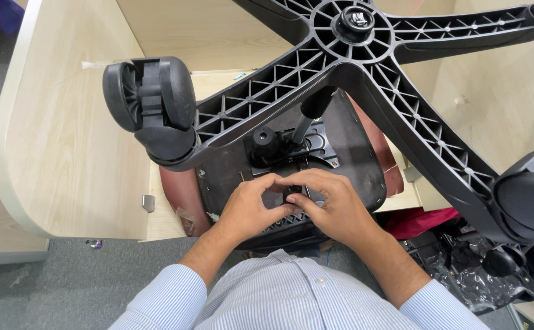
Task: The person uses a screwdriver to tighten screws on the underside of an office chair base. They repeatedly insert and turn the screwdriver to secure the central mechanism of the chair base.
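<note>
Black chair underside (pixel 230 165) — both hands (pixel 291 205) pinching there.

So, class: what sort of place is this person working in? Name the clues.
Probably an office or a furniture-assembly workroom: pale wooden desk panels, grey carpet floor, and an upturned office chair with both hands at the seat underside.

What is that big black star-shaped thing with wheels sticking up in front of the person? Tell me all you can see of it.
It is the star-shaped base of an upturned office chair, black and plastic-looking, its underside ribbed with a lattice. Arms spread from a round hub; a twin-wheel caster ends the left arm, another caster the lower right one. A metal column joins it to the seat's underside, where both hands, left hand and right hand, work. Neither touches the base.
</note>
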